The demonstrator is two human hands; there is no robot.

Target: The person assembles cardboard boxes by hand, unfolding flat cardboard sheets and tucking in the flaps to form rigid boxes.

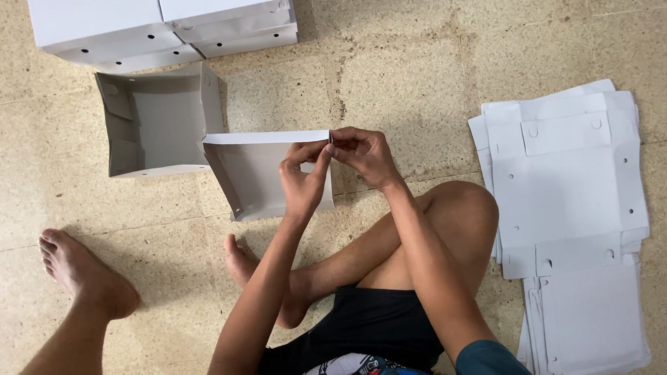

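Note:
A half-folded white cardboard box (254, 176) is held above the floor in front of me, its grey inside facing up. My left hand (301, 180) pinches its right wall, thumb and fingers closed on the card. My right hand (362, 155) grips the top right corner of the same box, fingers folded over the edge. Both hands touch each other at that corner.
An open folded box (158, 124) lies on its side at the upper left, below a stack of finished white boxes (165, 26). A pile of flat punched box blanks (566, 192) lies at the right. My bare feet and crossed legs rest on the speckled floor.

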